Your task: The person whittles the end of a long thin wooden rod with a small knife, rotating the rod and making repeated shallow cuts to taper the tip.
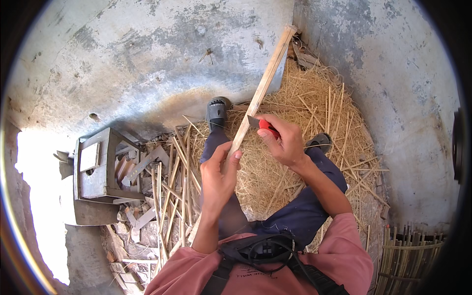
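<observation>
1. Slat (268, 77) — long, straight, squared, pale wood or split bamboo. Probably light for its length and stiff, no bend showing. Probably dry, not slippery. Not fragile across, but likely to split or splinter along the grain.
2. Best hold: around the near part, thumb on one face and fingers on the other, clear of the blade. The long far portion likely makes it tip-heavy, so a firm grip suits.
3. Left hand (219, 169) is curled around the near part of the slat, thumb and fingers pinching it. Whether the slat runs on below the palm, can't tell.
4. Right hand (286, 141) is closed around the red handle of a utility knife (269, 129); blade sits at the slat's right edge, just beyond the left fingers.
5. Slat position: slants up and away from the left hand, between the shoes, far end near the wall corner; contact with the wall, can't tell. Right hand is just to its right, knife bridging the gap.
6. Below: heap of straw-coloured shavings (307, 101); loose sticks (184, 172) left of the left hand, apart from it.
</observation>
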A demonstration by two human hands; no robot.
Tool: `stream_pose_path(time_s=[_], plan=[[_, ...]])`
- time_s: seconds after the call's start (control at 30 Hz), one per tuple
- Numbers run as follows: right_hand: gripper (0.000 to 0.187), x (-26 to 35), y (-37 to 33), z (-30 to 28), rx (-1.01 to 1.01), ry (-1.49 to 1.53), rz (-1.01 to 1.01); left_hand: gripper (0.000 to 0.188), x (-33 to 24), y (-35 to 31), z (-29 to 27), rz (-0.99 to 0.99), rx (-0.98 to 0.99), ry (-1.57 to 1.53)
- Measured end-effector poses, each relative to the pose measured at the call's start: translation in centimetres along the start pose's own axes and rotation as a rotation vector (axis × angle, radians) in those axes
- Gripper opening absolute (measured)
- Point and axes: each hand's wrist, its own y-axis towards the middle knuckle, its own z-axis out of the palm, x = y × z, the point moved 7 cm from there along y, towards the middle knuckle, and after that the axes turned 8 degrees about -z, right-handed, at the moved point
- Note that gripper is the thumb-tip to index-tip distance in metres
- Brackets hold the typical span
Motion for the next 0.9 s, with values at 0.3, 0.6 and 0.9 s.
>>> stream_pose_path(time_s=[0.3, 0.6, 0.9], plan=[[0.025, 1.2, -1.3, 2.5, 0.128, 0.017, -0.115, 0.028, 0.5, 0.3, 0.3, 0.029, -0.008, -0.065], [0.02, 1.6, -1.7, 3.5, 0.12, -0.03, -0.192, 0.028, 0.9, 0.5, 0.1, 0.011, 0.018, -0.026], [0.023, 1.5, -1.7, 3.7, 0.123, 0.005, -0.187, 0.028, 1.0, 0.1, 0.0, 0.06, -0.104, 0.032]])
